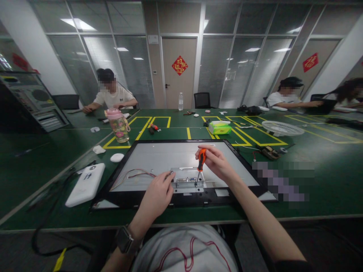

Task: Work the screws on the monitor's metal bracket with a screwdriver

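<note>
A flat display panel (136, 162) with a black frame lies in front of me, its silvery back facing up. My right hand (217, 160) is closed round the orange and black handle of a screwdriver (202, 160). The shaft points down, its tip at the right end of a metal bracket (185, 180) near the panel's front edge. My left hand (157, 194) rests at the bracket's left side, fingers pinched together around a small dark thing (171, 172) too small to name. Thin coloured wires (138, 172) run across the panel to the left.
Left of the panel lie a white power bank-like case (86, 185), a white round object (117, 157) and black cables. Behind stand a flowered drink bottle (118, 126) and a green tissue pack (219, 127). A white fan grille (282, 128) lies to the right. Several people sit across the table.
</note>
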The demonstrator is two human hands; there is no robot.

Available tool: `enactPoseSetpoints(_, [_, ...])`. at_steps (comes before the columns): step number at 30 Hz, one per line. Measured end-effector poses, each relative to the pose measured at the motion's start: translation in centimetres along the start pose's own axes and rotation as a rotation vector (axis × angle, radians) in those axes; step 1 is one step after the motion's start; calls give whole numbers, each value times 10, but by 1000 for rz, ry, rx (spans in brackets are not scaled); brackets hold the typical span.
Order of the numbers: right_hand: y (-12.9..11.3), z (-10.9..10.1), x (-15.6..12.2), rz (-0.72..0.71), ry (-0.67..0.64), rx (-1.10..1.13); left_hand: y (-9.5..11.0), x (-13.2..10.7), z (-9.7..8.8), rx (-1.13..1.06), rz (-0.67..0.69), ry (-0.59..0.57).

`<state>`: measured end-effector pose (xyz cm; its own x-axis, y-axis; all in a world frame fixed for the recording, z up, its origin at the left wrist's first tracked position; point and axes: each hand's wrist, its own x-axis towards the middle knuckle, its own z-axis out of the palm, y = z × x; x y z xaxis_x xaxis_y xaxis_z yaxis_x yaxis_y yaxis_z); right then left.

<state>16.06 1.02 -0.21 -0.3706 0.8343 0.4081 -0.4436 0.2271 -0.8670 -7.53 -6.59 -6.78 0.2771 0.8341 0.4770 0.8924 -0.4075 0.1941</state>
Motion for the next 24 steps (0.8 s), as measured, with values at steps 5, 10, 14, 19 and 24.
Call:
enactPoseSetpoints(5, [1,1,1,-51,10,-11,0,0,0,4,4,-6])
enactPoseSetpoints(10, [3,-1,2,-71,70,-53,0,-1,0,1,5,7])
enactPoseSetpoints(14, [2,0,1,-40,31,-32,1,0,-1,8,4,3])
enactPoseSetpoints(19, [4,2,2,-95,55,-74,1,2,-5,4,-4,-19])
enactPoseSetpoints(24, [6,-1,4,-157,96,-84,8,7,-7,68,-71,-5])
